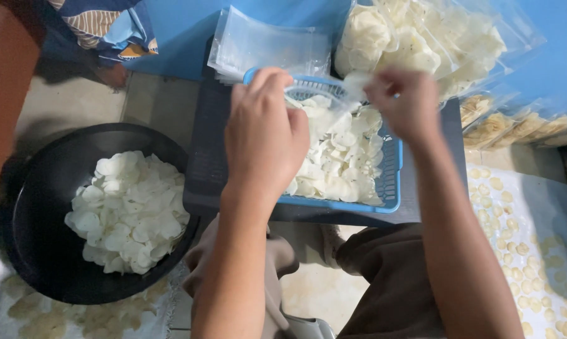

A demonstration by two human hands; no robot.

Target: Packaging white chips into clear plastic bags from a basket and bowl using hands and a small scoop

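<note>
My left hand (266, 135) and my right hand (404, 105) hold a small clear plastic bag (324, 113) between them, above a blue plastic basket (391, 169) full of white chips (343, 166). The left hand grips the bag's left edge, the right pinches its upper right corner. The bag holds some white chips. The basket rests on a dark stool top (201, 157).
A black bowl (38, 251) of white chips sits on the floor at left. A stack of empty clear bags (267, 44) lies behind the basket. Filled bags (434, 37) pile at the upper right. Small round crackers (516, 251) are spread on a sheet at right.
</note>
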